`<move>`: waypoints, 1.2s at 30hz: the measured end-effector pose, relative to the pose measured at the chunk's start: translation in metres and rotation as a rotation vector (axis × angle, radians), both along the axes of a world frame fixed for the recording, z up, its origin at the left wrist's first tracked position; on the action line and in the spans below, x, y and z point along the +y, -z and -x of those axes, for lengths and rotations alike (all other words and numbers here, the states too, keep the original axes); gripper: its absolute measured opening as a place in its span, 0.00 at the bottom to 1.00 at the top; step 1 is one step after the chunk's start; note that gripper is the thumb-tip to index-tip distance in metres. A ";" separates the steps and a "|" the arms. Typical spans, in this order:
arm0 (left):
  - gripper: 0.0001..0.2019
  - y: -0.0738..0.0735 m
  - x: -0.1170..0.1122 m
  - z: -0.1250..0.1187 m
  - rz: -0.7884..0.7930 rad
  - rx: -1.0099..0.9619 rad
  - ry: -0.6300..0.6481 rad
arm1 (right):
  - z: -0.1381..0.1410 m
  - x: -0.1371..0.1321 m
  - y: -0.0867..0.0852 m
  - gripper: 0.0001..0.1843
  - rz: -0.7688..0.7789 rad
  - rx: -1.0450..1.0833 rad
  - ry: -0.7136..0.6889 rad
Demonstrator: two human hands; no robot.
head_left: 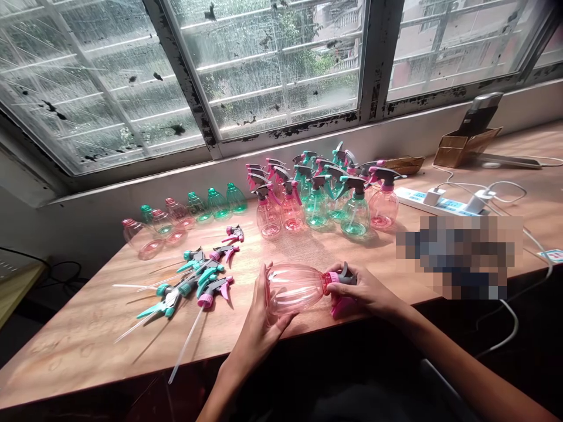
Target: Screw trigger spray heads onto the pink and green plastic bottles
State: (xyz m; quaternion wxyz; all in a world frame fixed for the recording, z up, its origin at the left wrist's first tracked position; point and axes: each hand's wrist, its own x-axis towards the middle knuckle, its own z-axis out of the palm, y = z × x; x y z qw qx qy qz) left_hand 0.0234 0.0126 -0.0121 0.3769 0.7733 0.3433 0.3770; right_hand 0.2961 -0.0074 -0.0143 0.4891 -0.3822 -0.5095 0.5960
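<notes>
A clear pink spray bottle (pixel 295 287) lies on its side at the front edge of the wooden table (pixel 88 328). My left hand (pixel 259 319) is wrapped round its base. My right hand (pixel 363 290) is closed on the pink and grey trigger head (pixel 343 278) fitted at the bottle's neck. To the left lie several loose trigger heads (pixel 200 278) with long dip tubes, pink and teal.
Several finished pink and green spray bottles (pixel 325 199) stand in a group at the back centre. Headless bottles (pixel 185 214) lie along the wall at the left. A power strip (pixel 433 202) with chargers and cables, a cardboard box (pixel 466 143) and a blurred patch are at the right.
</notes>
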 end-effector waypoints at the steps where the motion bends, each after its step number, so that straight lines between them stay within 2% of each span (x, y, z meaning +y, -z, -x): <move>1: 0.46 0.002 0.001 0.001 -0.016 0.011 0.000 | 0.000 0.000 0.000 0.22 0.000 0.002 -0.004; 5: 0.46 0.002 -0.001 0.000 -0.053 0.012 0.004 | 0.000 0.000 0.000 0.21 0.000 -0.007 0.002; 10: 0.55 -0.008 -0.006 -0.004 0.011 0.005 0.033 | 0.000 0.000 -0.001 0.21 0.006 -0.015 0.010; 14: 0.49 -0.005 -0.004 -0.003 0.008 0.006 0.013 | 0.000 0.000 -0.001 0.22 0.014 -0.002 0.000; 20: 0.45 0.004 0.002 0.001 -0.016 0.025 0.023 | -0.001 -0.001 -0.002 0.19 0.001 0.008 -0.005; 26: 0.56 -0.004 -0.003 0.000 0.012 0.067 0.010 | -0.001 -0.001 -0.002 0.18 0.006 0.023 -0.020; 30: 0.52 -0.002 -0.001 0.001 0.044 0.032 0.024 | -0.001 0.000 0.000 0.19 0.010 0.037 -0.012; 36: 0.47 0.008 0.004 0.002 0.000 0.010 -0.001 | -0.001 0.000 0.000 0.18 -0.002 0.058 -0.026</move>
